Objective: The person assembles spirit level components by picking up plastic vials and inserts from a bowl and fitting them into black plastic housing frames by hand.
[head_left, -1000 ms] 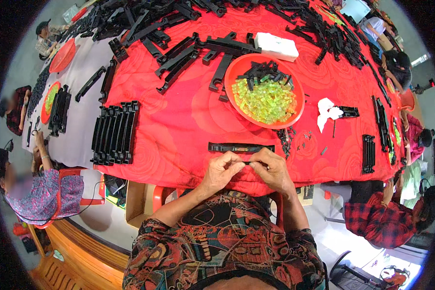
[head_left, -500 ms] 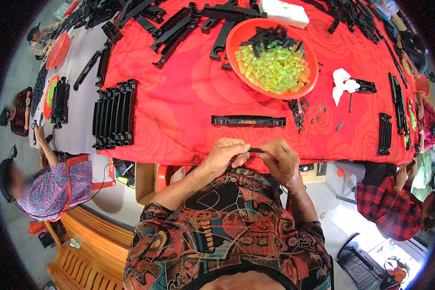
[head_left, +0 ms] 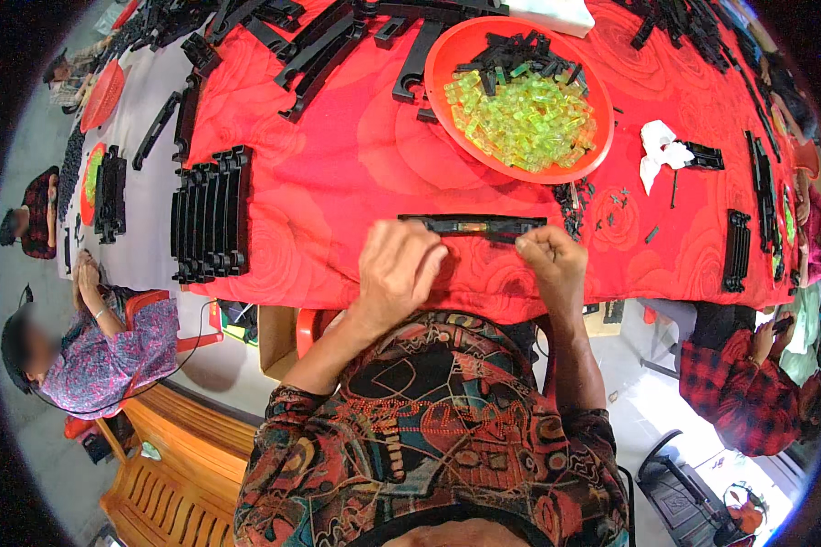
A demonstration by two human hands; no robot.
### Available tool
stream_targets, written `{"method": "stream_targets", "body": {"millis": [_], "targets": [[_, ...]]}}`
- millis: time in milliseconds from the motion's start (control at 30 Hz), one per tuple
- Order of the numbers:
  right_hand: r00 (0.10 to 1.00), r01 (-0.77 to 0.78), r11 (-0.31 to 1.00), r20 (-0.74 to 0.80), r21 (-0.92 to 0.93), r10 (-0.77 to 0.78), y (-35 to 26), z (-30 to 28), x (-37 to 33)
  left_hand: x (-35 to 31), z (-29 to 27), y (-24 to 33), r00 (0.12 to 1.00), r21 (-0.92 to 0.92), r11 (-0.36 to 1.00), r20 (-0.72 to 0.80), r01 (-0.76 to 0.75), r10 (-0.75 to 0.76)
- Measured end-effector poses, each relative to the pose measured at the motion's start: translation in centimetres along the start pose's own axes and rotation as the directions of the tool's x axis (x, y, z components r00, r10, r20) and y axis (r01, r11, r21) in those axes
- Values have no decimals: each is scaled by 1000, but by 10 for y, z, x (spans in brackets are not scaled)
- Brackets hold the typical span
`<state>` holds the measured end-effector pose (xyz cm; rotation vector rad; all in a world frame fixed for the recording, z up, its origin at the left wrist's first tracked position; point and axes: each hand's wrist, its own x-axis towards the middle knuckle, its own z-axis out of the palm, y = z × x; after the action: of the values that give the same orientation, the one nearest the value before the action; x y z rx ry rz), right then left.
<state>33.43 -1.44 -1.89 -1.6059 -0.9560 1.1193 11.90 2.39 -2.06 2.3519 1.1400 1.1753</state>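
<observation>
A long black plastic spirit level point(head_left: 470, 224) with a small yellowish vial at its middle lies crosswise in front of me on the red cloth. My right hand point(head_left: 556, 260) is at its right end, thumb and fingers pinched on a small black strip point(head_left: 504, 240) that lies along the level's near edge. My left hand point(head_left: 397, 269) hovers over or touches the level's left end. Its back faces up and the fingers curl under, so the fingertips are hidden. Beyond the level stands a red bowl point(head_left: 442, 114) of yellow-green vials and short black strips.
Several black level bodies point(head_left: 210, 219) stand in a row at the left. More lie heaped along the far side point(head_left: 328, 55). White tissue point(head_left: 661, 157) and black scraps point(head_left: 572, 210) are at the right. Co-workers sit on both sides, and a wooden bench point(head_left: 169, 456) is behind at the left.
Both hands have moved forward from the table edge to the level and come apart. The black strip, earlier between both hands, is now in the right one.
</observation>
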Motion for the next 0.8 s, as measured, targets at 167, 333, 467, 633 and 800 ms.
{"method": "stream_targets", "body": {"millis": [167, 333, 467, 633, 800], "targets": [[1000, -7, 990, 18, -140, 9, 5, 12, 22, -1, 7, -21, 995, 177, 984, 102, -15, -3], [997, 69, 923, 47, -379, -55, 1, 23, 27, -15, 20, -30, 997, 128, 992, 77, 1, -10], [996, 67, 908, 77, -413, -38, 2, 23, 30, -14, 22, -31, 998, 96, 995, 54, 6, -11], [995, 51, 921, 102, -386, -12, 2, 24, 32, -15, 23, -31, 999, 96, 995, 37, 8, -12], [995, 39, 924, 97, -381, -2, -2, 31, 31, -14, 21, -28, 999, 96, 995, 36, 18, -21]]}}
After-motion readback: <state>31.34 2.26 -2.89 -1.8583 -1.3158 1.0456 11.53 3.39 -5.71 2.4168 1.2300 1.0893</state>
